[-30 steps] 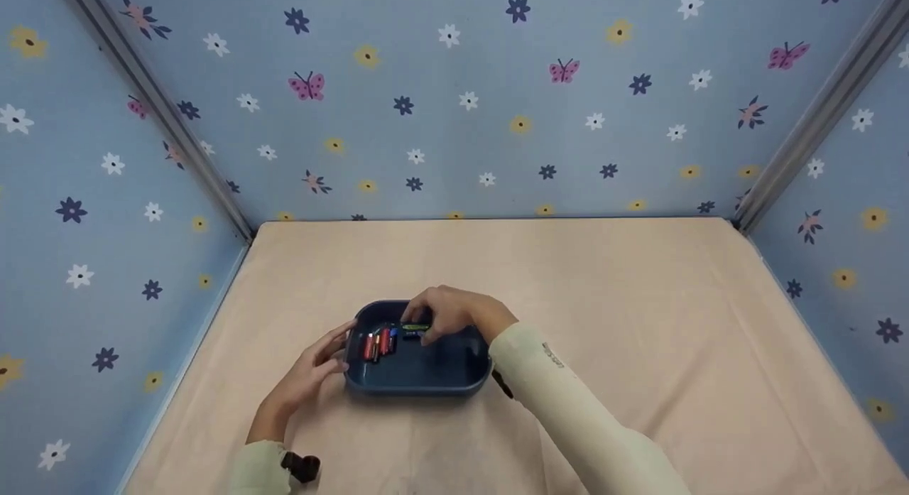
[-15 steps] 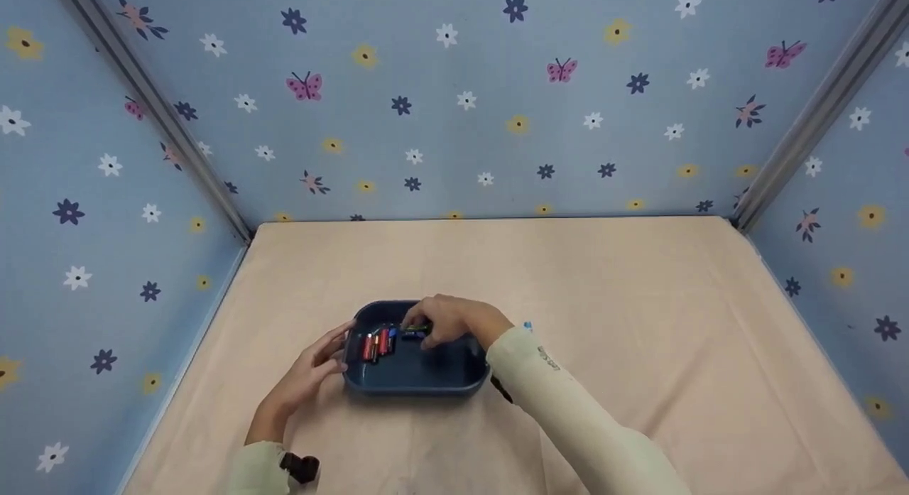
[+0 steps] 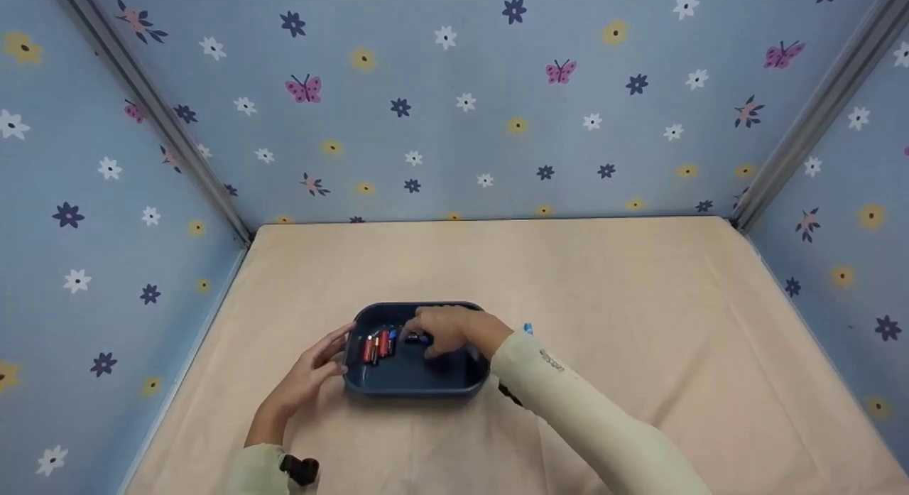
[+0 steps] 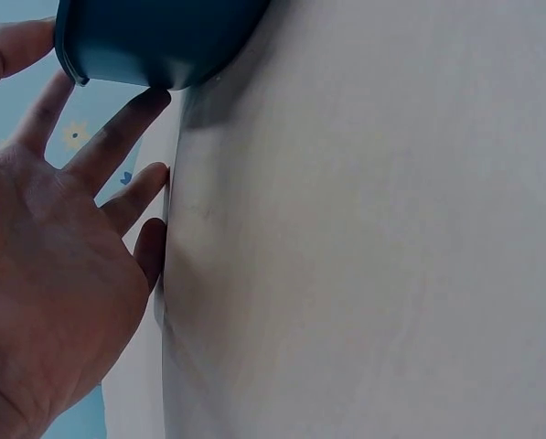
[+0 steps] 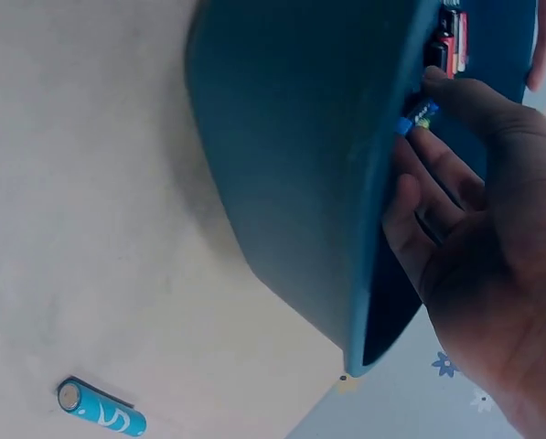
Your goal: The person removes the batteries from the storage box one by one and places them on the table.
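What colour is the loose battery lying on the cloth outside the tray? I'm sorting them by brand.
Light blue with white lettering, the battery shows best in the right wrist view.

Staged recording booth, not a lived-in room: I work at a beige cloth-covered table (image 3: 639,324) boxed by blue flower-and-butterfly panels (image 3: 497,111) joined with metal corner rails (image 3: 817,118).

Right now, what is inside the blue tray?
The tray holds red batteries and a blue battery pinched by the right hand; anything beneath that hand is hidden.
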`<state>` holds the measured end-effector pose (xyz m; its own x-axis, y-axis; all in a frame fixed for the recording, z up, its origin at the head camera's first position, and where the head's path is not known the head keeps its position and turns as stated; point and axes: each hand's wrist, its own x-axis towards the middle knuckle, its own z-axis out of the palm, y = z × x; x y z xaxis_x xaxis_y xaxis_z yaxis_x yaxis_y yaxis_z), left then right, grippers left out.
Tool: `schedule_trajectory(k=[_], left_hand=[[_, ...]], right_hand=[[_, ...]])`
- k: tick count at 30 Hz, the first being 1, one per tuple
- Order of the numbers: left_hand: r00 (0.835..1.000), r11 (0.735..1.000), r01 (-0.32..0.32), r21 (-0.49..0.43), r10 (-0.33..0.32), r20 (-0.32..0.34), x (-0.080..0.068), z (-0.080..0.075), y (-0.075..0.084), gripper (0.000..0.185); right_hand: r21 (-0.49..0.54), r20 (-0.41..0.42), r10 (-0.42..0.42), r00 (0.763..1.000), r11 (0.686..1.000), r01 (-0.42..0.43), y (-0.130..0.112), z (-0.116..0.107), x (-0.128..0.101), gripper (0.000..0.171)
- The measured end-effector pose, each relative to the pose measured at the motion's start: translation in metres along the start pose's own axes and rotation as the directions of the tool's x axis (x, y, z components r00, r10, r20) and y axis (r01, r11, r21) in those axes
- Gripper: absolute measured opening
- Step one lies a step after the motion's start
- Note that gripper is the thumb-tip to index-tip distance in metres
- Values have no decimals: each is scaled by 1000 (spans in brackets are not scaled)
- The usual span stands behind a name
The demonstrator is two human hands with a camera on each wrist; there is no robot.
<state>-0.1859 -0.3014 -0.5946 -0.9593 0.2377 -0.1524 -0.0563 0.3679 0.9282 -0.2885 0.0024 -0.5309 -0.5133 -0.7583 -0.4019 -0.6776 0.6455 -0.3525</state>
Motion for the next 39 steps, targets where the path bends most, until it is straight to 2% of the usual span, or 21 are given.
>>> schedule_trajectory(k=[8, 13, 34, 39], left_hand=[[1000, 1000, -2, -4, 2, -3, 0, -1, 0, 76], [1000, 1000, 7, -2, -7, -3, 0, 1, -1, 77], [1000, 1000, 13, 2, -13, 3, -1, -1, 1, 76], [1000, 1000, 13, 3, -13, 3, -1, -1, 0, 76]], right_hand=[[-50, -24, 17, 1000, 999, -19, 0, 5, -2, 61], [-29, -27, 35, 999, 999, -35, 2, 8, -3, 61], [-59, -43, 46, 998, 997, -49, 9, 16, -6, 58], [-25, -34, 51, 998, 998, -52, 14, 17, -6, 58]])
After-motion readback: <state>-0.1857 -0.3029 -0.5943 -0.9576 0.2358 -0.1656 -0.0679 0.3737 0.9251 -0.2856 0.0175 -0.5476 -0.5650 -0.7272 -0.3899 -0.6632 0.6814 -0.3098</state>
